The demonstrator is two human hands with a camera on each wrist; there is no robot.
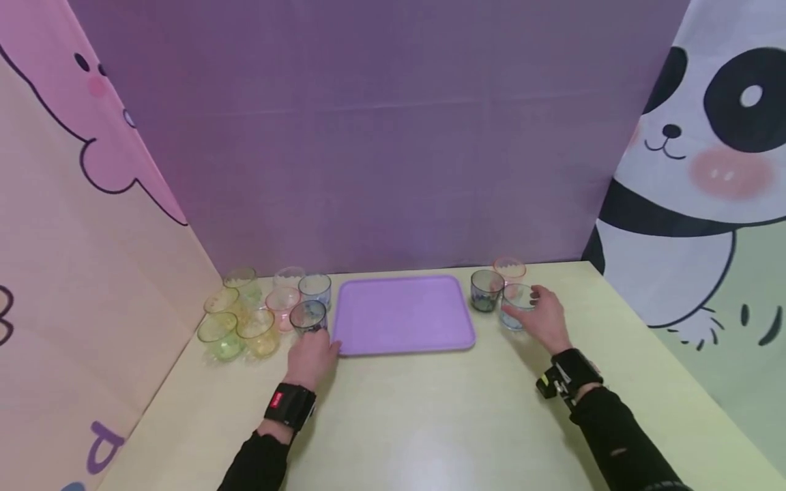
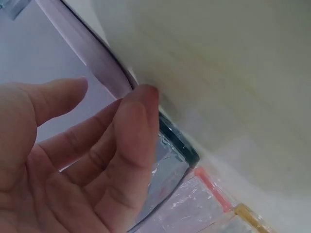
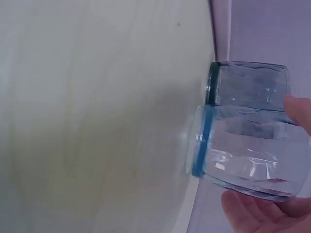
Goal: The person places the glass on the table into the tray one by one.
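On the right of the table my right hand (image 1: 545, 320) holds a clear blue glass (image 3: 252, 155), thumb on one side and fingers on the other. A dark grey glass (image 1: 487, 291) stands beside it, with a pink glass (image 1: 510, 269) behind. My left hand (image 1: 312, 358) is low at the near left corner of a purple tray (image 1: 402, 317), in front of another dark glass (image 1: 309, 315). In the left wrist view its fingers (image 2: 129, 141) bend loosely, the thumb is apart from them, and nothing lies between. They partly hide the dark glass.
Left of the tray stand several more glasses: a blue one (image 1: 316, 290), a pink one (image 1: 283, 307), a yellow one (image 1: 260, 334) and a green one (image 1: 222, 337) among them. A purple backdrop (image 1: 393, 136) rises along the table's far edge, with printed panels at both sides.
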